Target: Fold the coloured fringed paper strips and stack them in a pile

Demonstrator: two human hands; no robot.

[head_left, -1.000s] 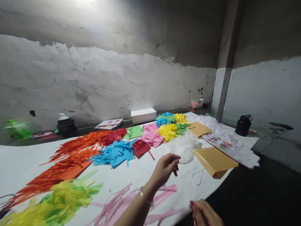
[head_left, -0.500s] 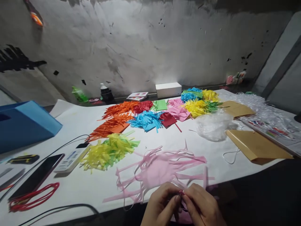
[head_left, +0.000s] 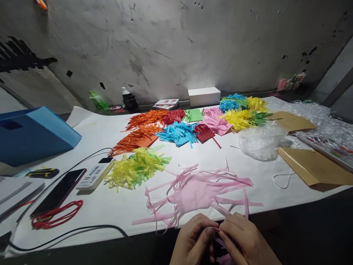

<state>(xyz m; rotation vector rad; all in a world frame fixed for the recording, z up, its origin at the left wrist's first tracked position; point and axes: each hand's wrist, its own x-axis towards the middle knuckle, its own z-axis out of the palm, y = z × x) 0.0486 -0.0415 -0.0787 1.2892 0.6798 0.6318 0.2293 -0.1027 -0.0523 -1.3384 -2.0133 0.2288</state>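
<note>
Pink piece (head_left: pixel 216 229): It is sitting between our fingertips, just off the table's (head_left: pixel 116 211) near edge, and we are taking the hands as the clock's centre.
Hands: Our left hand (head_left: pixel 194 239) and right hand (head_left: pixel 246 239) are both pinching the pink piece, fingers curled close together. The left was reaching out over the table a second ago, so both are now working at one spot.
Loose pink strips (head_left: pixel 225 259): They are showing below the hands, at 6 o'clock, partly hidden.
Pink fringe (head_left: pixel 193 193): It is lying spread at 11 o'clock.
Yellow-green fringe (head_left: pixel 138 167): It is resting at 10 o'clock.
Clear plastic (head_left: pixel 260 141): It is lying crumpled at 1 o'clock.
Brown envelope (head_left: pixel 314 165): It is lying at 2 o'clock.
Blue box (head_left: pixel 35 136): It is standing at 10 o'clock, farther out; our view has been swinging left, bringing it in.
</note>
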